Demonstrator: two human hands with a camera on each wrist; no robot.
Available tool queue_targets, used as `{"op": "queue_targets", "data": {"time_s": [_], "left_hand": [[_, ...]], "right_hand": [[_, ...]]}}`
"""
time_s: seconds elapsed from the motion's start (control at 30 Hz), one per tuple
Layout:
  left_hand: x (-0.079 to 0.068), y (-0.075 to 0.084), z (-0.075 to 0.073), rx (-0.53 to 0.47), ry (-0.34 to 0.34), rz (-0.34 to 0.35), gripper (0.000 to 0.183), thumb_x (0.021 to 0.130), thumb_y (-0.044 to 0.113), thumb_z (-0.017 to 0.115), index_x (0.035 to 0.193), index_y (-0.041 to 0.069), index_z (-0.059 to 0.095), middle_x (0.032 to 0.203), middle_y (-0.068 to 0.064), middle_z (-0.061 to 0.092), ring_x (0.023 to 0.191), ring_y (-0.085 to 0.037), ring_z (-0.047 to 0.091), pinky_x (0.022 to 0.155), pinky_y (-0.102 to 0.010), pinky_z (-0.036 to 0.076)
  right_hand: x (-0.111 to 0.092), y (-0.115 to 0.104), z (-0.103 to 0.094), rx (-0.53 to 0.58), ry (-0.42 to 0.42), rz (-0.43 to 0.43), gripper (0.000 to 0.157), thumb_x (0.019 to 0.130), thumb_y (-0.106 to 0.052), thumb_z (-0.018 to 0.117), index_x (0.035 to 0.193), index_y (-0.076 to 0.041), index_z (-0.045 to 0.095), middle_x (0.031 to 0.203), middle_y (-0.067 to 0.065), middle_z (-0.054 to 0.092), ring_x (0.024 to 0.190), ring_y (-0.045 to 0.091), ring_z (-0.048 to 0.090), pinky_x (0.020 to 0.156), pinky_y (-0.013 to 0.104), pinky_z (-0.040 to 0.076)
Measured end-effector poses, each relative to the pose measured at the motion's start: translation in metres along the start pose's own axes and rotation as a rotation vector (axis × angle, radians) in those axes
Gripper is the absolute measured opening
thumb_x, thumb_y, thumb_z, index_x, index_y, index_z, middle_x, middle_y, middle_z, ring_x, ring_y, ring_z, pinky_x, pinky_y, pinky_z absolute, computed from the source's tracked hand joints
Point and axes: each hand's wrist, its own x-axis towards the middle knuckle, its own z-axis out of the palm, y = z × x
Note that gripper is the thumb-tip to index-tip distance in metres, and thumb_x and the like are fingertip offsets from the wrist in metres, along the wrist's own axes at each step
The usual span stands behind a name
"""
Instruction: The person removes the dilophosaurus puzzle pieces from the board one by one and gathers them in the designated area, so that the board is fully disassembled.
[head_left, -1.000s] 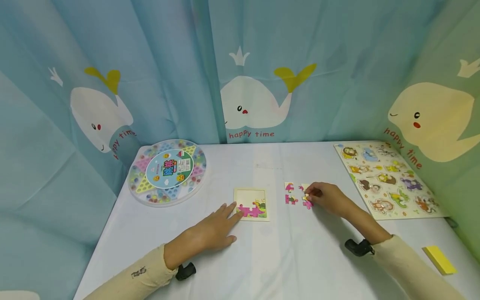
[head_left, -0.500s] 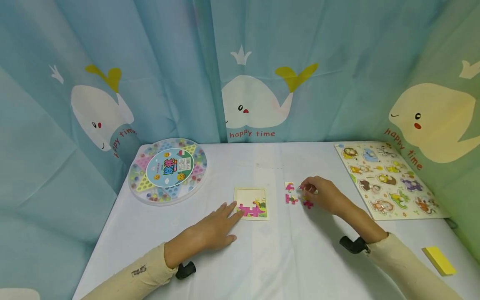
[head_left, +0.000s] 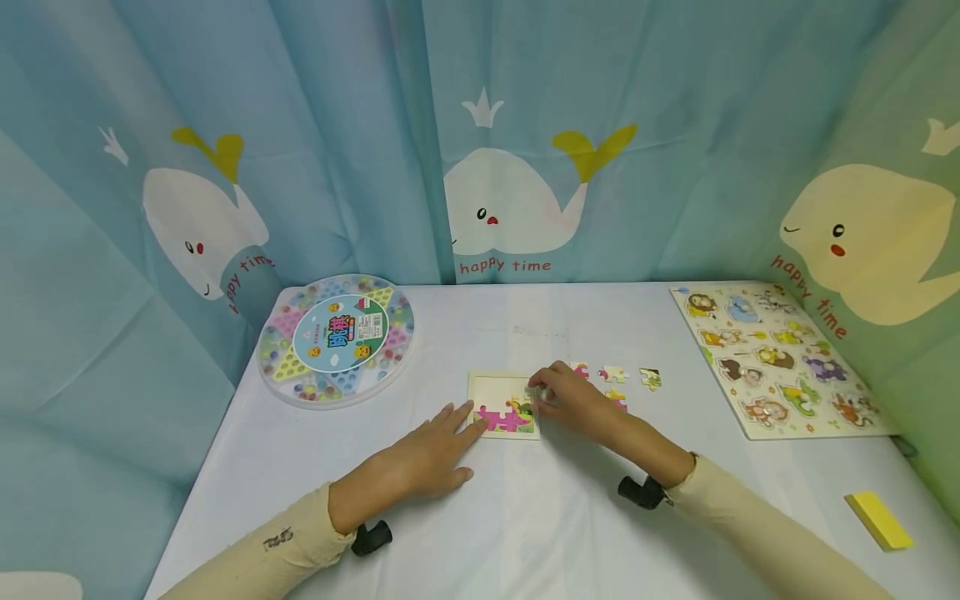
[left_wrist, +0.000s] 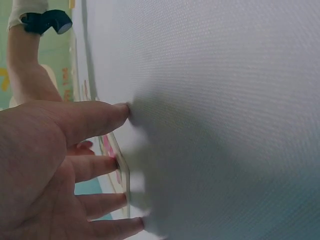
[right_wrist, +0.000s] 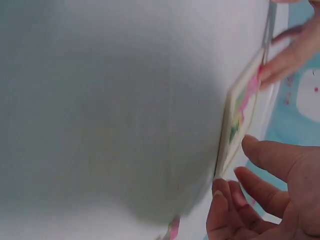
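Note:
A small square puzzle tray (head_left: 501, 439) lies mid-table, with joined pink and green pieces (head_left: 504, 419) in its lower part. My left hand (head_left: 427, 458) is spread flat, its fingertips resting on the tray's left edge; in the left wrist view its fingers (left_wrist: 95, 167) reach the rim. At the tray's right side my right hand (head_left: 573, 404) has thumb and fingers brought together, pinching a small puzzle piece mostly hidden by the fingers. The right wrist view shows the right hand's thumb (right_wrist: 270, 155) close over the tray. Loose puzzle pieces (head_left: 615, 374) lie beyond the right hand, some partly covered by it.
A round Chinese checkers set (head_left: 337, 342) sits at the back left. An animal picture board (head_left: 780, 358) lies at the back right, and a yellow block (head_left: 879, 521) near the right edge. A whale-print curtain (head_left: 360, 167) surrounds the table.
My right hand has moved left from the loose pieces to the tray's right side, uncovering a green and white piece. The left hand has stayed on the tray.

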Motion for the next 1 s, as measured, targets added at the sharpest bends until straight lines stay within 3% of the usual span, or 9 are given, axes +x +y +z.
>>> {"op": "queue_targets", "data": {"time_s": [0.2, 0.47, 0.7, 1.0], "left_hand": [[0.000, 0.001, -0.001, 0.008, 0.002, 0.012, 0.072, 0.102, 0.034, 0.070, 0.165, 0.017, 0.039, 0.175, -0.013, 0.023, 0.161, -0.038, 0.024, 0.124, -0.056, 0.034], [-0.001, 0.001, -0.002, 0.001, -0.004, -0.003, 0.073, 0.102, 0.035, 0.071, 0.165, 0.019, 0.039, 0.175, -0.012, 0.022, 0.161, -0.037, 0.024, 0.124, -0.056, 0.034], [-0.001, 0.001, -0.002, 0.000, -0.001, 0.004, 0.072, 0.102, 0.034, 0.071, 0.165, 0.018, 0.039, 0.175, -0.012, 0.023, 0.161, -0.038, 0.024, 0.124, -0.056, 0.034], [-0.002, 0.001, -0.001, -0.004, 0.006, 0.009, 0.071, 0.102, 0.033, 0.071, 0.164, 0.018, 0.040, 0.175, -0.012, 0.023, 0.161, -0.038, 0.024, 0.124, -0.057, 0.033]], "right_hand": [[0.005, -0.007, 0.014, -0.081, -0.014, -0.010, 0.031, 0.095, -0.004, 0.077, 0.124, -0.001, 0.067, 0.117, 0.011, 0.063, 0.101, 0.022, 0.062, 0.093, 0.042, 0.058], [0.004, -0.011, 0.017, -0.151, -0.009, -0.065, 0.030, 0.095, 0.000, 0.075, 0.124, -0.002, 0.067, 0.115, 0.010, 0.066, 0.103, 0.023, 0.064, 0.095, 0.042, 0.058], [0.002, -0.011, 0.016, -0.147, 0.003, -0.117, 0.029, 0.095, 0.003, 0.075, 0.123, -0.001, 0.068, 0.111, 0.011, 0.061, 0.102, 0.024, 0.061, 0.090, 0.041, 0.057], [0.002, -0.007, 0.017, -0.101, 0.029, -0.099, 0.028, 0.095, 0.001, 0.075, 0.121, -0.007, 0.068, 0.109, 0.009, 0.061, 0.101, 0.023, 0.062, 0.088, 0.040, 0.058]]}}
